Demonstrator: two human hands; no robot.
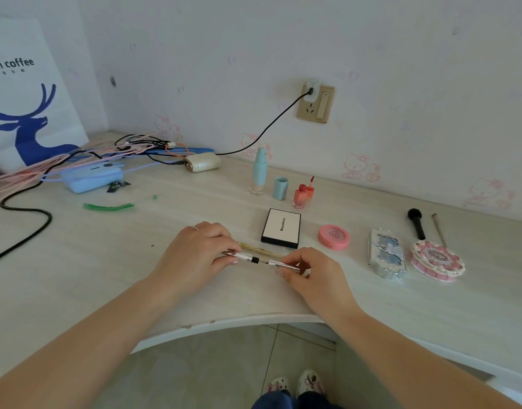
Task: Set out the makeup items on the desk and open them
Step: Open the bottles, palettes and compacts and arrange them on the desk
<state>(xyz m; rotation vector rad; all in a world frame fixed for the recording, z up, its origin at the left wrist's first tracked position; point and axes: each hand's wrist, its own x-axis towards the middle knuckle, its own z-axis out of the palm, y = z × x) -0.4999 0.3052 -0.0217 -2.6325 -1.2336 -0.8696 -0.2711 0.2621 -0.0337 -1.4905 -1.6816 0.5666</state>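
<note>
Head view. A slim silver-and-clear cosmetic pen [261,260] is held level just above the front of the pale wood-grain desk [77,255]. Its barrel end is pinched in the curled fingers of the left hand [195,249]; its cap end is pinched by the right hand [307,270]. A narrow gap with a black collar is seen between the two halves, so the uncapping step is judged to be in hand. A straight pull apart is called for next, then both parts laid down.

Just behind, a second yellowish clear tube [254,248] lies on the desk. A black-edged white compact [282,228], a round pink compact [334,237] and a pale blue bottle [259,172] with its cap [280,188] off are set out beyond. Cables [130,150] are heaped at the back left, against pink cartoon-cat wallpaper [401,69].
</note>
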